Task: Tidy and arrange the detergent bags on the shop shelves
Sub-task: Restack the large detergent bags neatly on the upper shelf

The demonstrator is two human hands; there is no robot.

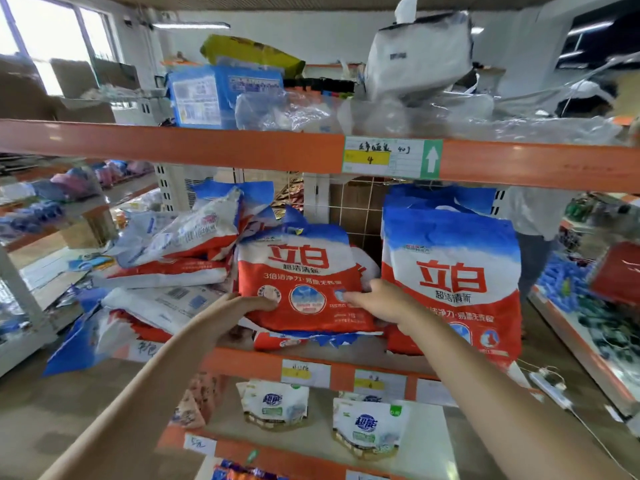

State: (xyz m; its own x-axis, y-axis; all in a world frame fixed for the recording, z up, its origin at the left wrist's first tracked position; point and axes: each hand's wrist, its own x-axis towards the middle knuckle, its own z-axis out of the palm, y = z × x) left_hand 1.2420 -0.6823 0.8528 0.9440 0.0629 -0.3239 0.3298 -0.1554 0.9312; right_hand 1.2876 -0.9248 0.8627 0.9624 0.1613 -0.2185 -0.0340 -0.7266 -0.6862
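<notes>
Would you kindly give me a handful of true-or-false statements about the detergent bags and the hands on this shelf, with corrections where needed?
1. Both hands are on the same detergent bag. True: the left hand and right hand hold the middle bag by its lower front.
2. The large bag to the right of it lies flat. False: it stands upright.
3. The bags on the left are stacked neatly upright. False: they lie in a tumbled pile, some hanging over the shelf edge.
4. White pouches stand on the shelf below. True.
5. The price label on the upper orange beam shows a downward arrow. False: it points up.
</notes>
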